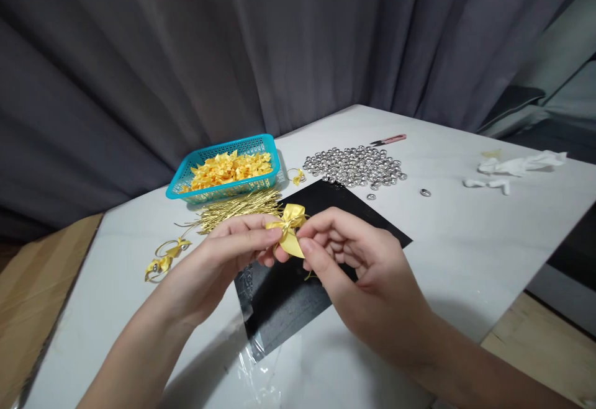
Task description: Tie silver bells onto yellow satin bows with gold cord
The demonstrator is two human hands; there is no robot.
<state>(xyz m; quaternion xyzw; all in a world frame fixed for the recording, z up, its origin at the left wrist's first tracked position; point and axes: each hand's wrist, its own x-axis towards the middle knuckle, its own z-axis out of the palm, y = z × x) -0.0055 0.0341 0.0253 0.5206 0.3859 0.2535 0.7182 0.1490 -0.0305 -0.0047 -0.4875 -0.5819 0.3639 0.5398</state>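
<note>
A yellow ribbon bow (292,216) with a gold tie at its middle is held between my two hands above a black mat (293,310). My left hand (233,247) pinches the bow near its knot, thumb on top. With thumb and forefinger, my right hand (354,260) grips the bow's lower right tail. A thin gold strand hangs below the bow, partly hidden by the fingers. Just beyond my left hand lies a bundle of gold twist ties (237,207).
A blue basket (172,188) holds many yellow bows. Silver beads (356,166) are heaped at the back, with pink-handled snips (390,140) behind. Finished-looking bow rings (161,265) lie left, another ring (298,177) by the basket. Crumpled white scraps (521,164) lie right.
</note>
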